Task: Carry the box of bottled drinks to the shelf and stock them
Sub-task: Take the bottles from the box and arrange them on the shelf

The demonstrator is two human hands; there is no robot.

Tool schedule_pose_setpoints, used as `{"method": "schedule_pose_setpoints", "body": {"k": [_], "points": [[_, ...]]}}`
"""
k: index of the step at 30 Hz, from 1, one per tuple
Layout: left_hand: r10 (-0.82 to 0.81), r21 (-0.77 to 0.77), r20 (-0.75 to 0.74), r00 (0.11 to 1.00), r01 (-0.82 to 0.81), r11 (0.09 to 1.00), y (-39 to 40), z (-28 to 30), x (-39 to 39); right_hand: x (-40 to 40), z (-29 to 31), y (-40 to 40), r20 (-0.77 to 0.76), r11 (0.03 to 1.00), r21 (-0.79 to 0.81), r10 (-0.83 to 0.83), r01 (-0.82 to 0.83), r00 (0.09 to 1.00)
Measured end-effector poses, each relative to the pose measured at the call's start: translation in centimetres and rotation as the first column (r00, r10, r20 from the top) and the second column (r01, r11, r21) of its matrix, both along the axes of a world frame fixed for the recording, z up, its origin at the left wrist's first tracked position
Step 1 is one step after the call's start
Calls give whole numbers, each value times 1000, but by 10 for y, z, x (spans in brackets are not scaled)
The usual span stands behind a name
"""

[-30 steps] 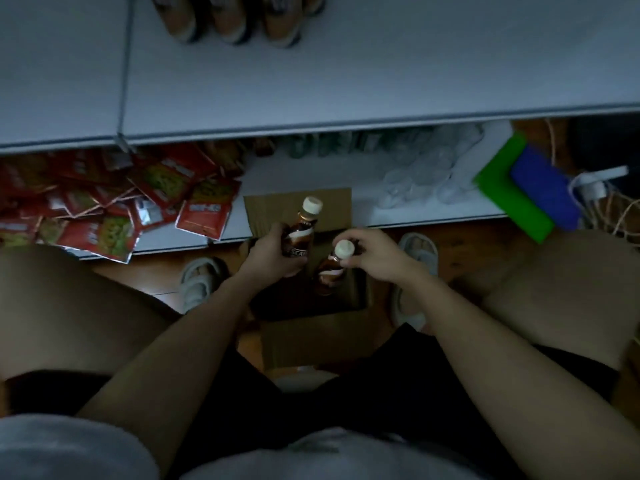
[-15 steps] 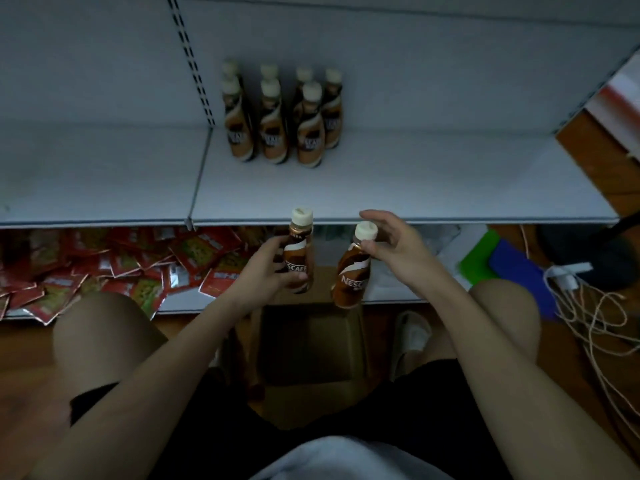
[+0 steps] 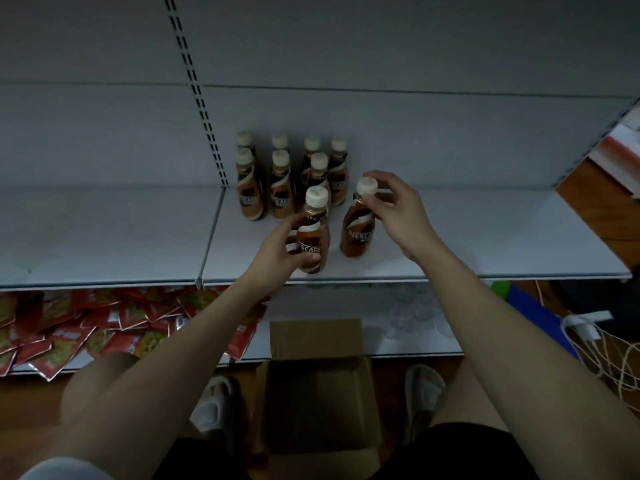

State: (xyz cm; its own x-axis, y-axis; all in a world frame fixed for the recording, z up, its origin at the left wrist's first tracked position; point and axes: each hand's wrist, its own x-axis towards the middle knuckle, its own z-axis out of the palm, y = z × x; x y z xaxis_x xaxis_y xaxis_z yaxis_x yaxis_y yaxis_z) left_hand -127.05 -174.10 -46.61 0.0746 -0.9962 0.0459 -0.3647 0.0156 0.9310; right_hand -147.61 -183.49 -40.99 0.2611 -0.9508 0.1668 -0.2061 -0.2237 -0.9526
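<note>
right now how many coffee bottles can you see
9: seven coffee bottles standing grouped on the shelf, one in the left hand, one in the right hand. Others may hide in the box.

"SCAFE" on left-held bottle (image 3: 312, 237); "NESC" on right-held bottle (image 3: 357, 226).

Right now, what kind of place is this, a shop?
Probably a small shop or stockroom: white slotted shelving, a group of matching coffee bottles being lined up, and red snack packets piled on the shelf below.
</note>
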Motion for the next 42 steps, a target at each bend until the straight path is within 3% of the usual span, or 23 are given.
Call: {"method": "schedule_pose_setpoints", "body": {"k": [11,17,21,25,28,31,38,42], "points": [[-23,15,-33,999,23,1000,-42,-17,-1,37,-19,-89,-172,997,-73,-36,24,984],[-14,30,-68,998,16,999,-59,-19,-7,46,-29,-106,-167,994,-102,-53,36,984],[-33,21,-72,997,35,999,-69,-21,-17,42,-24,-105,-186,999,-27,-28,23,982],[-34,32,-77,996,37,999,-77,-25,-28,31,-17,-76,-104,987,38,-152,156,983],[-35,22,-87,996,37,999,-79,-27,-38,21,-20,-40,-82,992,121,-34,43,996],[-42,13,-111,993,44,999,-81,-28,-47,14,-31,-20,-194,990,104,114,-95,974],[2,-6,-112,994,-3,1000,-86,-16,-58,-6,-35,-38,-196,995,54,-67,79,978],[126,-31,1,992,-126,992,-85,-13,-42,-11,-31,-60,-258,975,-8,-218,223,941]]}}
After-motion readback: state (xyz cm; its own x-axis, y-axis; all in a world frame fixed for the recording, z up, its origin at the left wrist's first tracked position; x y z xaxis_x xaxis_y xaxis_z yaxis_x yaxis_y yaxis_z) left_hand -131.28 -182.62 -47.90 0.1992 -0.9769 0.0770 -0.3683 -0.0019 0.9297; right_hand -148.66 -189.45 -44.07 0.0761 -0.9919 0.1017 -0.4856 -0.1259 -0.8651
